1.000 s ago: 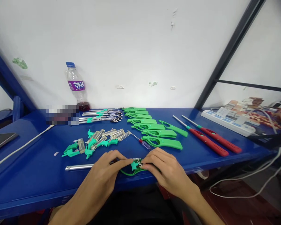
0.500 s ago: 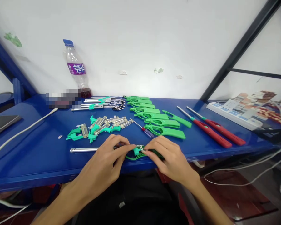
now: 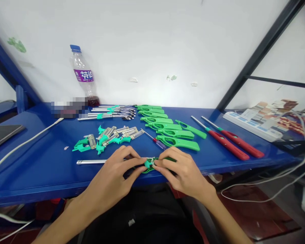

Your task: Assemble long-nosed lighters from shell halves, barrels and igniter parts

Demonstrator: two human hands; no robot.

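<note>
At the front of the table, a green lighter housing (image 3: 149, 170) lies between my two hands, mostly covered by them. My left hand (image 3: 118, 171) is closed, thumb and index finger on a teal trigger (image 3: 147, 164) set in the housing. A silver lighter tube (image 3: 90, 162) sticks out leftward from beneath this hand. My right hand (image 3: 183, 171) is closed too, its fingertips pinched at the thin white wire (image 3: 153, 162) beside the trigger. Just behind the hands lie a screwdriver (image 3: 160, 144) and a loose heap of teal triggers and clear fuel tanks (image 3: 112, 137).
Several green housings (image 3: 184, 143) form a row behind my right hand. Two red lighters (image 3: 228, 146) lie to the right, near a white power strip (image 3: 252, 126). Silver tubes with wires (image 3: 98, 116) and a drink bottle (image 3: 83, 75) stand farther back. A white cable (image 3: 25, 144) crosses the left side.
My left thumb has come up against the teal trigger, covering more of the housing's left part. My right fingertips have shifted slightly at the wire. The view has moved a little.
</note>
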